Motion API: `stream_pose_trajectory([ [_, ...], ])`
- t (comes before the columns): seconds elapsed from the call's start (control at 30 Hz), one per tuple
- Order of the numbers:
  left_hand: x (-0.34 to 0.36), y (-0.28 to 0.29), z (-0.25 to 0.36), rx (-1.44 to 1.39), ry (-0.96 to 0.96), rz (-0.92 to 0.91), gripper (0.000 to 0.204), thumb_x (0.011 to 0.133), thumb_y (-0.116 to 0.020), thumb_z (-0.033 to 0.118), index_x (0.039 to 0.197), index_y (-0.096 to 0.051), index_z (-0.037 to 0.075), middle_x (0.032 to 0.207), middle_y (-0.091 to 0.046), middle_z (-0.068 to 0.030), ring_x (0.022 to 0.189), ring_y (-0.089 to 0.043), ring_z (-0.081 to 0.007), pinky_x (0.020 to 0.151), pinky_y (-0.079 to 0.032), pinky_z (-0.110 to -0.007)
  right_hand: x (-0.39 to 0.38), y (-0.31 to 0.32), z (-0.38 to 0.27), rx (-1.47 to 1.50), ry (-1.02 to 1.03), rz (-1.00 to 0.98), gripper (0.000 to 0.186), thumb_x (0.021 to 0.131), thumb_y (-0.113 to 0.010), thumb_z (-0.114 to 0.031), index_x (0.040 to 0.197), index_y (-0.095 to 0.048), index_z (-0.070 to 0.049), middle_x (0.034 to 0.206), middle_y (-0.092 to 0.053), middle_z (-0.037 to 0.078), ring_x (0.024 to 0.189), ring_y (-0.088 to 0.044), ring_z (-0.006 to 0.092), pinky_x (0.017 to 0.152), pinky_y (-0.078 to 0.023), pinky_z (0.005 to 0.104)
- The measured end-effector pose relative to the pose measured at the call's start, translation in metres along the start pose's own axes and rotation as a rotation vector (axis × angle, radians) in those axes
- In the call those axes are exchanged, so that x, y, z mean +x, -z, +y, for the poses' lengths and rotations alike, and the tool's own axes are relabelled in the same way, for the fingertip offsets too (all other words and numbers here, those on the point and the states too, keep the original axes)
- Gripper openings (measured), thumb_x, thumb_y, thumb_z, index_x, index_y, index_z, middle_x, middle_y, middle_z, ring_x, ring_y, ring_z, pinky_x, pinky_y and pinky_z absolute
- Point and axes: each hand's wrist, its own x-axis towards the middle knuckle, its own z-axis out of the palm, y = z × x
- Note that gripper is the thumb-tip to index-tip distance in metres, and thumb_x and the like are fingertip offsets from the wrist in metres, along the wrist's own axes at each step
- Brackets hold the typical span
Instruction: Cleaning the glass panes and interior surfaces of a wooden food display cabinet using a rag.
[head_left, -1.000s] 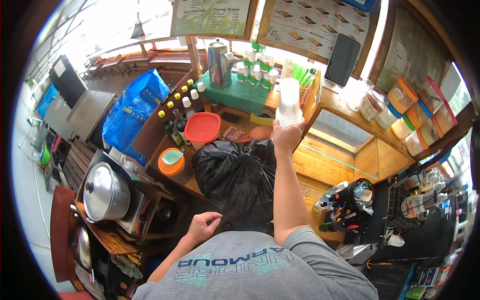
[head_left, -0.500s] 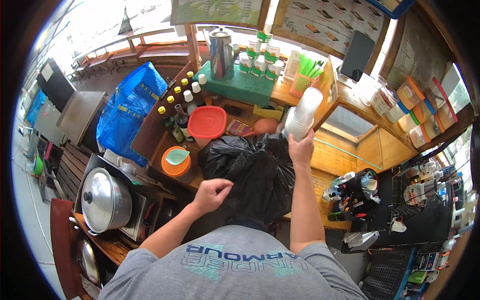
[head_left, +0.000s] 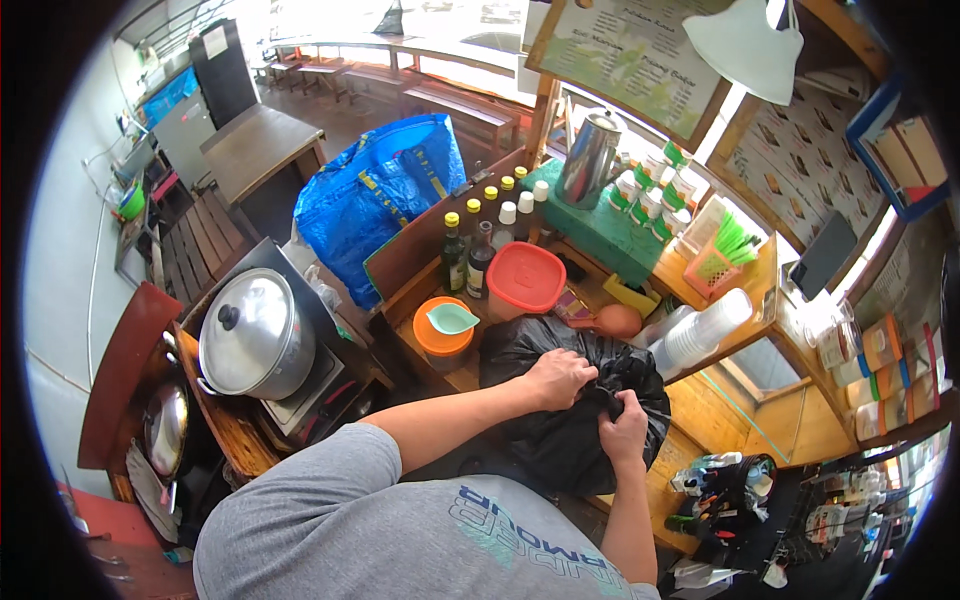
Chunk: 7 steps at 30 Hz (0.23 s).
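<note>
A bulky black plastic bag (head_left: 530,440) sits in front of me against the wooden counter. Its gathered top is pinched between the fingers of my left hand (head_left: 560,380). Close beside it, my right hand (head_left: 625,428) grips the same black plastic, a little nearer to me. Just past the bag, a tall stack of clear plastic cups (head_left: 705,330) leans over, touched by neither hand. A red-lidded tub (head_left: 525,277) and an orange container (head_left: 443,335) with a pale green scoop (head_left: 445,318) on top stand behind the bag. What the bag contains is hidden.
Left of me, a large lidded pot (head_left: 255,330) rests on a stove. Bottles (head_left: 478,260) line the counter's far edge beside a blue bag (head_left: 375,200). A metal pitcher (head_left: 590,160) and stacked cans (head_left: 655,190) stand on a green box (head_left: 590,225). Green straws (head_left: 735,240) stand farther right.
My right hand has let go of the cup stack, which now leans on the counter. Both hands have come to the bag's top and grip it. My view has turned left.
</note>
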Motion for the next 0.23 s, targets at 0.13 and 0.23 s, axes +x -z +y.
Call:
stream_pose_trajectory([
  [0.13, -0.012, 0.011, -0.011, 0.055, 0.052, 0.031, 0.021, 0.070, -0.073, 0.021, 0.085, -0.066, 0.008, 0.090, -0.069, -0.0102, 0.097, -0.066, -0.0306, 0.084, -0.054, -0.043, -0.003, 0.017, -0.014, 0.119, -0.088, -0.110, 0.012, 0.072, -0.064, 0.000, 0.083, -0.060, -0.001, 0.081, -0.065, 0.017, 0.079, -0.064, 0.0377, 0.075, -0.051, 0.0447],
  [0.23, -0.018, 0.013, -0.029, -0.013, -0.092, -0.012, 0.022, 0.067, -0.072, 0.024, 0.083, -0.067, 0.010, 0.087, -0.069, -0.0110, 0.099, -0.065, -0.0305, 0.085, -0.054, -0.043, -0.004, 0.024, -0.018, -0.034, 0.201, -0.261, 0.018, 0.070, -0.063, 0.000, 0.087, -0.063, -0.002, 0.081, -0.066, 0.016, 0.090, -0.066, 0.0273, 0.079, -0.051, 0.0364],
])
